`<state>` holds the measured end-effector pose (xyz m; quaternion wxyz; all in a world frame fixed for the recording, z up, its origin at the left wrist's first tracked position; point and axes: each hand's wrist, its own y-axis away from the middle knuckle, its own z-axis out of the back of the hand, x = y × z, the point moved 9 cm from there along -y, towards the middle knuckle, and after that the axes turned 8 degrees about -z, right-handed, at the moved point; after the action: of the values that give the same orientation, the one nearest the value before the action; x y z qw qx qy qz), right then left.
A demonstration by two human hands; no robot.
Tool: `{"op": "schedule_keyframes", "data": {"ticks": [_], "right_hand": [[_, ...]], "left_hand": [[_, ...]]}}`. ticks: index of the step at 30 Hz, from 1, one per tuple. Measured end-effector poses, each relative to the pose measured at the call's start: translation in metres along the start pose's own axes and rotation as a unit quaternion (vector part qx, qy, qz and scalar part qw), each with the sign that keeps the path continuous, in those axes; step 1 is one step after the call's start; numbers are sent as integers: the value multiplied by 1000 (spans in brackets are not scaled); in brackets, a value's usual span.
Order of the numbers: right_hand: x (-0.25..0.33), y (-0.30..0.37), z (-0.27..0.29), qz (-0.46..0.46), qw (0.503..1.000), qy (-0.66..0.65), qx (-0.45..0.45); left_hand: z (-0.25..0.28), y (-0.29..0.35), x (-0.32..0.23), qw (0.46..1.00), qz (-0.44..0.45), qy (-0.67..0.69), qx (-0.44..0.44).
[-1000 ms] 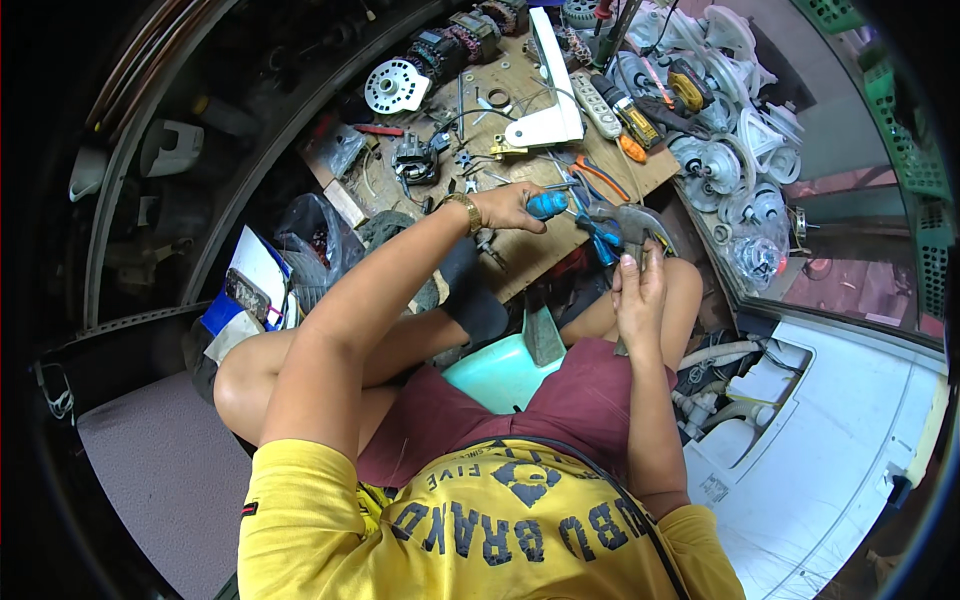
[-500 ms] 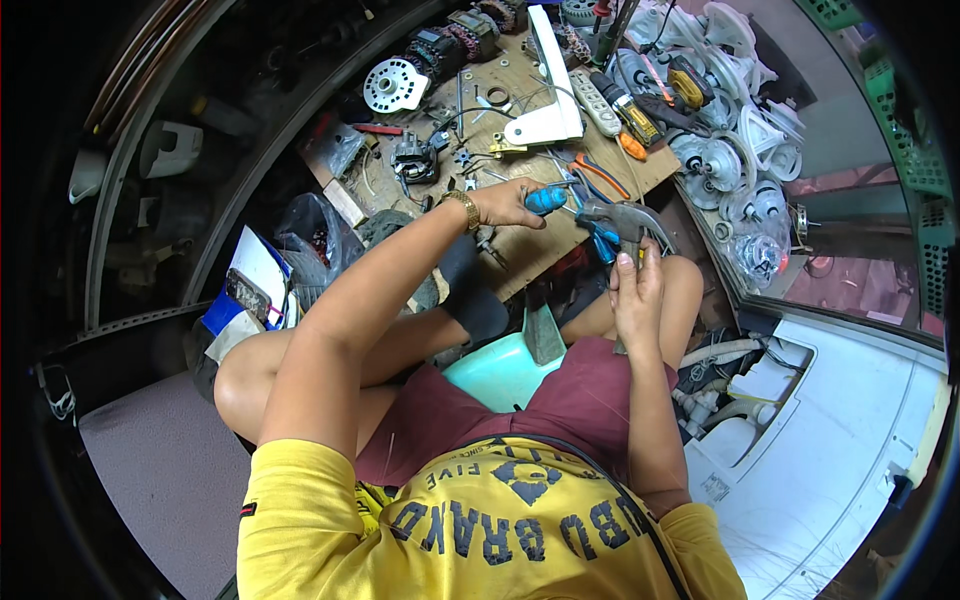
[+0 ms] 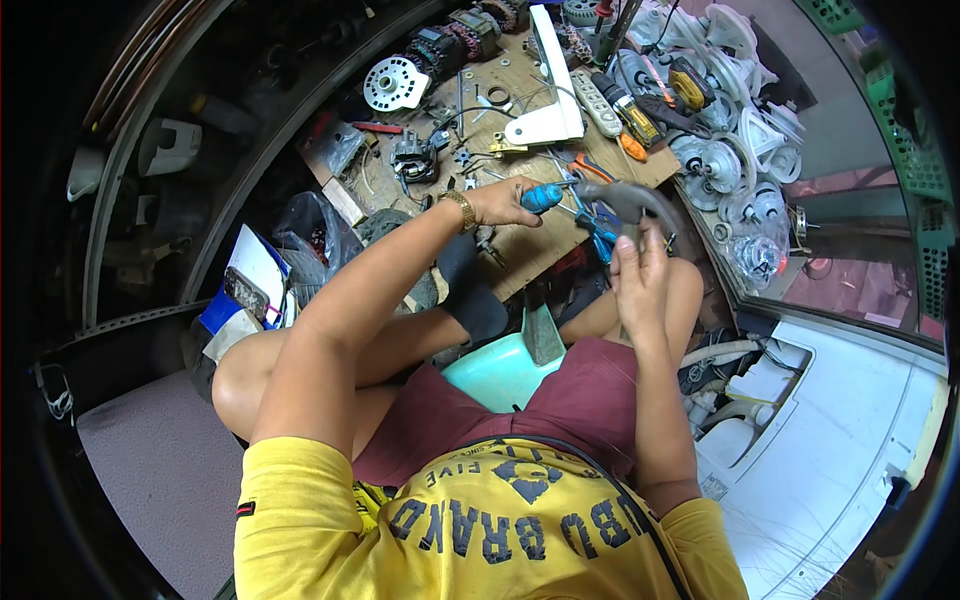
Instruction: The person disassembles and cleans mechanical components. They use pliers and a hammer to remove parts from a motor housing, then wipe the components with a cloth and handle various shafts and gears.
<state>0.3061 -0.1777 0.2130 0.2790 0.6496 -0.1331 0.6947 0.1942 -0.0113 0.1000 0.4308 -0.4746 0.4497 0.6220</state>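
Dark capital lettering (image 3: pixel 497 540) across front of yellow shirt (image 3: pixel 300 495)

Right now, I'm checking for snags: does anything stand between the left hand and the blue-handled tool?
Nothing visible does: the left hand holds the blue-handled tool directly, with nothing seen wedged between them.

Your hammer (image 3: pixel 628 202) is blurred. Your left hand (image 3: pixel 503 204) partly hides the blue handle (image 3: pixel 543 199). The lower edge crops your shirt (image 3: pixel 470 575).

Workbench (image 3: pixel 540 260) evenly lit, cool light. Upper-left shelving (image 3: pixel 190 150) dim. White panel (image 3: pixel 830 480), lower right, bright. Dark tool (image 3: pixel 618 203) motion-blurred; shirt (image 3: pixel 420 565) crisp. Edges bowed, corners black.
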Motion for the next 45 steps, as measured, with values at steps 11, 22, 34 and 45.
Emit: {"op": "schedule_keyframes", "data": {"ticks": [11,22,34,45], "right_hand": [[29,-6,7,61,990,113,-55],[50,-25,3,40,999,-11,-9],[15,-24,-21,-17,1000,3,14],[7,-29,-23,-34,999,9,7]], "left_hand": [[-4,5,-5,1000,-5,-9,18],[79,24,-9,976,-33,131,-170],[75,32,-16,969,-45,72,-230],[79,31,-2,960,-74,81,-257]]}}
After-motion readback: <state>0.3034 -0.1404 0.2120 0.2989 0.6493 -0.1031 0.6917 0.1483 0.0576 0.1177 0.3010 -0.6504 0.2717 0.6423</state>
